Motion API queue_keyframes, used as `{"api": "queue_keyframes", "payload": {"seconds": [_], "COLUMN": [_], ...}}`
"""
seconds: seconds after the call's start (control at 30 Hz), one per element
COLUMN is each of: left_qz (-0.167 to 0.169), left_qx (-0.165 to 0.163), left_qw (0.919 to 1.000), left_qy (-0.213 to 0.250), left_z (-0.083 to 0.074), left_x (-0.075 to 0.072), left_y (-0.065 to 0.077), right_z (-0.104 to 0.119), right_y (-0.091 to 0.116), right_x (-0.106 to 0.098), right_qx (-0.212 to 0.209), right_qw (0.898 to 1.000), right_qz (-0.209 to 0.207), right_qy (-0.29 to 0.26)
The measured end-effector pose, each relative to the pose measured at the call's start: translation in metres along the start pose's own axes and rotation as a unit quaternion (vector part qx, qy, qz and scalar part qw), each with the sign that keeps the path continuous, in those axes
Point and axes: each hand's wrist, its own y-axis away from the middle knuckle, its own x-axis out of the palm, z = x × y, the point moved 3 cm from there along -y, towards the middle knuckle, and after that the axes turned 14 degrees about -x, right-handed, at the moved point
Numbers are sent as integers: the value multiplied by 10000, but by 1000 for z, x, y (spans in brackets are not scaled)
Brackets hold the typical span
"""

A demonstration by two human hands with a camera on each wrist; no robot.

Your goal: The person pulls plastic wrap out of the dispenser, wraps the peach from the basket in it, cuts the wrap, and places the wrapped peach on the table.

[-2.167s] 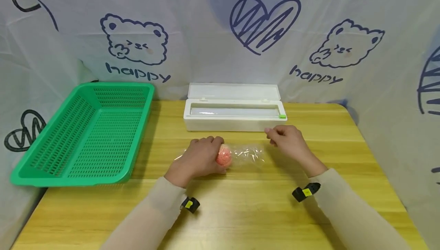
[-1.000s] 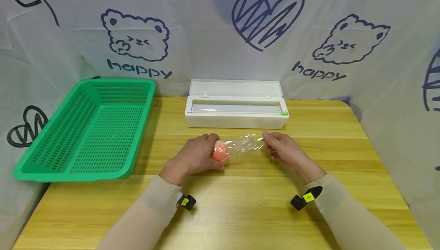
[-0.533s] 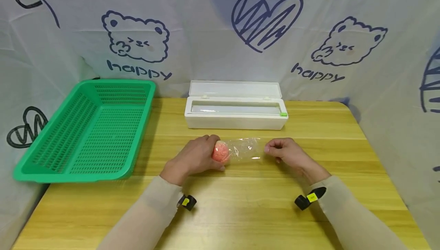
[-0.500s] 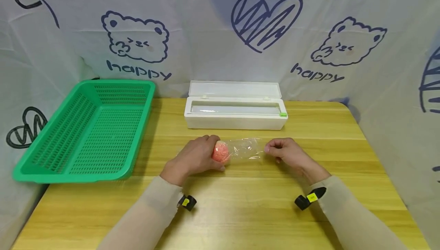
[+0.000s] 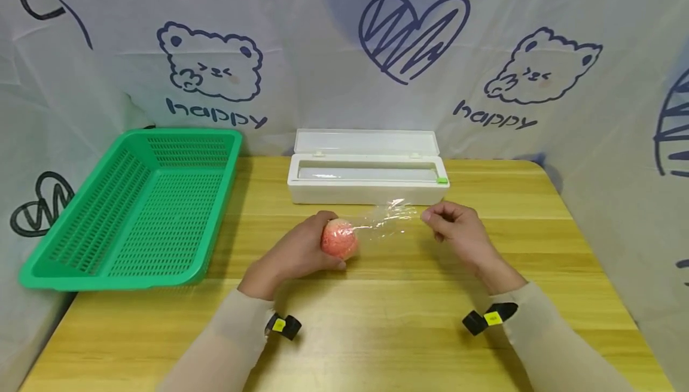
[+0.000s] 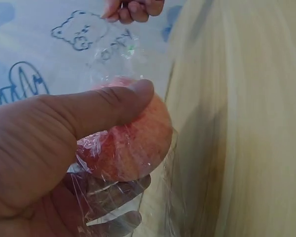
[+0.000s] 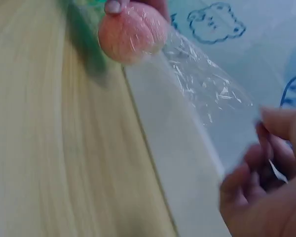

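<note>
My left hand [image 5: 301, 251] grips a pink peach [image 5: 340, 239] from its left side, fingers behind and thumb in front. In the left wrist view the thumb presses on the peach [image 6: 138, 143], with clear film [image 6: 172, 197] also hanging below it. A crumpled length of clear cling film [image 5: 384, 218] stretches from the peach toward my right hand [image 5: 457, 227]. That hand pinches the film's far end between thumb and forefinger, the other fingers curled. From the right wrist the film [image 7: 202, 84] looks taut and narrows toward the fingertips.
Behind the hands stands a white cling film dispenser [image 5: 368, 193], its lid [image 5: 366, 142] raised and a green slider [image 5: 442, 181] at its right end. To the left is a green mesh basket [image 5: 215, 224] on the wooden table [image 5: 377, 332]. A patterned cloth [image 5: 312, 51] hangs behind.
The film lay on the table at first, with my right hand apart from it; now that hand pulls its end up and right. The peach has shifted left in my left hand.
</note>
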Motion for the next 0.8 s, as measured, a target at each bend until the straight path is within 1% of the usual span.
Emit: {"api": "queue_keyframes", "payload": {"seconds": [0.07, 0.13, 0.2, 0.27, 0.37, 0.47, 0.53, 0.7, 0.73, 0.8], "left_qz": [-65, -90, -74, -7, 134, 248, 323, 567, 624, 745], "left_qx": [-149, -277, -317, -269, -77, 164, 274, 422, 459, 537], "left_qw": [9994, 9978, 9962, 9951, 9942, 9935, 9931, 9914, 9907, 9881], "left_qy": [316, 598, 813, 956, 1065, 1099, 1097, 1103, 1123, 1233], "left_z": [1, 0, -3, -9, -19, -29, -35, -40, -41, -43], "left_x": [-1, -2, -2, -1, 1, 4, 5, 7, 7, 8], "left_y": [4, 8, 12, 16, 22, 27, 29, 34, 34, 36], "right_z": [9, 17, 24, 31, 40, 45, 48, 51, 51, 51], "right_y": [3, 4, 4, 1, -5, -9, -10, -10, -10, -10], "right_x": [1, 4, 10, 18, 29, 38, 41, 43, 43, 44], "right_qx": [-102, -228, -372, -574, -779, -828, -861, -1089, -1122, -1103], "right_qw": [9991, 9981, 9983, 9980, 9966, 9959, 9952, 9887, 9871, 9864], "right_qz": [-415, -564, -427, -140, 156, 169, -23, -786, -896, -989], "right_qy": [-62, -40, 108, 217, 233, 316, 471, 671, 702, 717]}}
